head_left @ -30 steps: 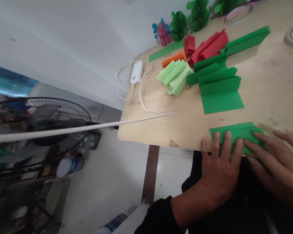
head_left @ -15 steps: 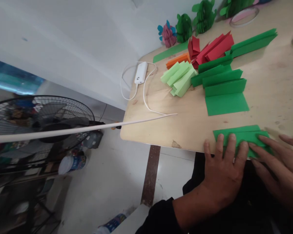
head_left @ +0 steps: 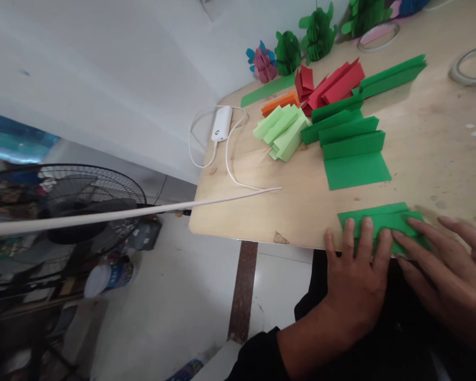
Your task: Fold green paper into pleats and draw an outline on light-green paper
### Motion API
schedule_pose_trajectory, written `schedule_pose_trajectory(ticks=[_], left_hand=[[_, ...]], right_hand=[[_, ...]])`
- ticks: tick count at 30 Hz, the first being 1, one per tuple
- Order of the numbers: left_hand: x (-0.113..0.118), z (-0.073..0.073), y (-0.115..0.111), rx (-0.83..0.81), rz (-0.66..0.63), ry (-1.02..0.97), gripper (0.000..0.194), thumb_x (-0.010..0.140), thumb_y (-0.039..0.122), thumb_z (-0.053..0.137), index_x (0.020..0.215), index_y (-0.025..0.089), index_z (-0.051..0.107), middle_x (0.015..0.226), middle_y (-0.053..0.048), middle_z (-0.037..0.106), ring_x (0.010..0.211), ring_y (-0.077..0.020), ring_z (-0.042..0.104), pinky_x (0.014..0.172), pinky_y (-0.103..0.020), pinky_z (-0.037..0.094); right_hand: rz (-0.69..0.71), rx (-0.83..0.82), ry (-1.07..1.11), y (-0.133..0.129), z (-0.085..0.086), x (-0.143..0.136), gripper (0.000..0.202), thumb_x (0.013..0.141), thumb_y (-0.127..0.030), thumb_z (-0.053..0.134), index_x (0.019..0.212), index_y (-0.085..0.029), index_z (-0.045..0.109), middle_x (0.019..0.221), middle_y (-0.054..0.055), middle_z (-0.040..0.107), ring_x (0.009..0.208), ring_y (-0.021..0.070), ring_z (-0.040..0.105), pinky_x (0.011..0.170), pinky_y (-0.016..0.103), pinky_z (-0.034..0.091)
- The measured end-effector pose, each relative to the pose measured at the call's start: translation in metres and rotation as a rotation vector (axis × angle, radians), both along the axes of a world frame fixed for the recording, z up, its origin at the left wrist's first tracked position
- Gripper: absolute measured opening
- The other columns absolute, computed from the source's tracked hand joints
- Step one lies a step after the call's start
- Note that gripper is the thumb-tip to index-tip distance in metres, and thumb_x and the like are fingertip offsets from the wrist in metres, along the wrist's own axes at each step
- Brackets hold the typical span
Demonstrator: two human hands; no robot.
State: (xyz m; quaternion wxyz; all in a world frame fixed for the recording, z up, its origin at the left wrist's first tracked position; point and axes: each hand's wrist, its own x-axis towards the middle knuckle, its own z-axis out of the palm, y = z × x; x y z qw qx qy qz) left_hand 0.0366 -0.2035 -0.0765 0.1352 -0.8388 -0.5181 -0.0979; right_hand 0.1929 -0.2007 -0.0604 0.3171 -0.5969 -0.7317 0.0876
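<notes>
left hand (head_left: 355, 288) + right hand (head_left: 454, 272): fingers part-spread, pressing green paper (head_left: 386, 218), pinching nothing visible | we're guessing light (creasing easily tbh) | best gripping edge beyond fingertips

The green paper (head_left: 393, 218) is a plain, matte, bright green piece, folded so that at least 2 layers show, the upper lying slightly askew over the lower. A narrow strip of the lower layer peeks out along the far side. It lies flat at the near edge of the counter (head_left: 241, 217), longer from side to side than from front to back, its far edge slanting a little. Fingers of the left hand (head_left: 355, 283) and right hand (head_left: 452, 270) rest on it, hiding much of its near part.
</notes>
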Motion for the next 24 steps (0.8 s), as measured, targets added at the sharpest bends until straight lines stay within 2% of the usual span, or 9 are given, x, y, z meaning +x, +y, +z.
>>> schedule_pose_trajectory(ticks=[4,10,16,24], left_hand=[[-0.0001,0.0004,0.0001,0.0,-0.004,0.003,0.056,0.091,0.04,0.053,0.144,0.024,0.043,0.155,-0.009,0.039,0.141,-0.0344,0.035,0.112,-0.06,0.025],[0.0011,-0.0007,0.0015,0.024,0.001,-0.03,0.053,0.091,0.039,0.053,0.141,0.024,0.047,0.151,-0.008,0.044,0.139,-0.0339,0.037,0.111,-0.06,0.025],[0.0005,-0.0002,0.0016,0.025,-0.003,-0.018,0.053,0.09,0.038,0.054,0.141,0.023,0.047,0.151,-0.009,0.044,0.139,-0.0343,0.038,0.112,-0.06,0.025],[0.0015,-0.0034,0.0017,0.03,0.006,-0.039,0.052,0.09,0.036,0.054,0.14,0.024,0.048,0.151,-0.009,0.044,0.14,-0.0341,0.036,0.112,-0.06,0.024]], right_hand=[[0.021,0.011,-0.002,-0.0006,-0.002,-0.0006,0.049,0.09,-0.036,0.052,0.137,-0.047,0.043,0.143,-0.002,0.047,0.137,0.0298,0.037,0.113,0.059,0.027],[-0.004,-0.029,0.013,-0.003,-0.0041,0.0022,0.043,0.091,-0.034,0.052,0.133,-0.039,0.051,0.14,0.001,0.05,0.138,0.0286,0.036,0.116,0.058,0.023],[-0.01,-0.002,-0.02,-0.0027,-0.0029,0.0041,0.054,0.09,-0.036,0.052,0.14,-0.05,0.036,0.142,-0.003,0.048,0.138,0.0281,0.036,0.114,0.057,0.027],[-0.011,-0.008,-0.033,-0.0033,-0.0029,0.0033,0.055,0.09,-0.035,0.052,0.14,-0.049,0.036,0.141,-0.002,0.048,0.137,0.0283,0.037,0.114,0.055,0.027]])
